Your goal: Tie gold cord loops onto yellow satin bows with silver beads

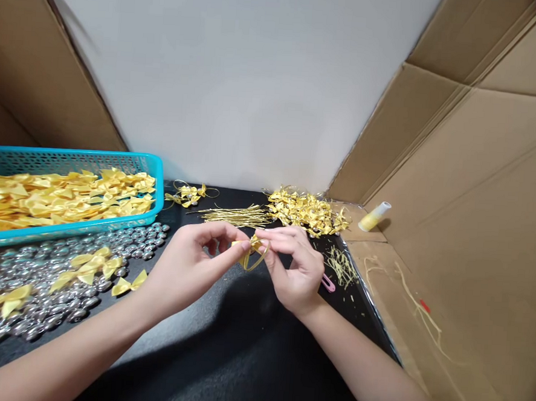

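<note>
Head view: pinched in left hand point(194, 259) and right hand point(298, 267), largely covered, 1 yellow ribbon bow point(255, 244) with thin gold loop point(246, 266), above black worktop point(249, 356). Cut off at left, perforated turquoise plastic basket point(159, 185) of satiny bows point(59, 200); nearby, glossy, rounded silver beads point(56, 319).

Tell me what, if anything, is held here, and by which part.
A yellow bow with a thin gold loop: the left hand pinches its left side, the right hand its right side; the exact grip is partly hidden.
</note>
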Available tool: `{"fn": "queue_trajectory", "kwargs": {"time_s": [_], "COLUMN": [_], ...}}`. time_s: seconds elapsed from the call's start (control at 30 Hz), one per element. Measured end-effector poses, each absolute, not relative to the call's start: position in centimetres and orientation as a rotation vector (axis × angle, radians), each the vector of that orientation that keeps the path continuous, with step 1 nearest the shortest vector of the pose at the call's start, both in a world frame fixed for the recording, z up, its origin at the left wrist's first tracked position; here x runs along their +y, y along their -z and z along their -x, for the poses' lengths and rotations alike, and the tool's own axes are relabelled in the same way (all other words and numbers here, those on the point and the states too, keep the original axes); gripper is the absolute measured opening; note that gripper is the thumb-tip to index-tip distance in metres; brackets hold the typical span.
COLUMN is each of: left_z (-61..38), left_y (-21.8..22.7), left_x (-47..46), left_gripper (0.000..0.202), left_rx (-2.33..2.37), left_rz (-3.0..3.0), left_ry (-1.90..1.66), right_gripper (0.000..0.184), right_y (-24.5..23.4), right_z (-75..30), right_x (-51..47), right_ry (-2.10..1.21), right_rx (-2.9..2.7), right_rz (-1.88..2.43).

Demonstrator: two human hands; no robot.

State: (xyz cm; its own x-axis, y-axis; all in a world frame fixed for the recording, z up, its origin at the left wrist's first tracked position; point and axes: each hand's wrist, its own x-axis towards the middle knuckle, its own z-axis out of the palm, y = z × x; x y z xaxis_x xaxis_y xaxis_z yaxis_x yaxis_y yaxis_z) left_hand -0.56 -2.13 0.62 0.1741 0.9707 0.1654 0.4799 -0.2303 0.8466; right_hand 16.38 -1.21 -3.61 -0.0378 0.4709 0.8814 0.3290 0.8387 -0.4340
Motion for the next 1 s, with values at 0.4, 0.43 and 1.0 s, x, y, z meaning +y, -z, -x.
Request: {"fn": "queue_trajectory", "kwargs": {"time_s": [0.4,0.43,1.0], "left_z": [0.6,0.61,0.68], "left_y": [-0.6,-0.58,-0.69], "left_x": [-2.38,-2.4,-2.4], "left_gripper": [0.023,0.023,0.023], "left_rx": [1.387,1.388,1.381], "left_rz": [-1.915,-1.915,-1.902], "left_ry": [-1.021,-1.02,-1.038], "right_gripper": [0.013,0.013,0.011], "right_y": [3.8,3.79,3.8], "right_z": [-16.19,-16.16,-16.03], "right_x": [-1.54,-1.58,-1.74], "right_ry": [-0.178,-0.185,-0.296], "right_rx": [-1.641,-1.636,-1.592], "right_rz": [0.67,0.671,0.696]}}
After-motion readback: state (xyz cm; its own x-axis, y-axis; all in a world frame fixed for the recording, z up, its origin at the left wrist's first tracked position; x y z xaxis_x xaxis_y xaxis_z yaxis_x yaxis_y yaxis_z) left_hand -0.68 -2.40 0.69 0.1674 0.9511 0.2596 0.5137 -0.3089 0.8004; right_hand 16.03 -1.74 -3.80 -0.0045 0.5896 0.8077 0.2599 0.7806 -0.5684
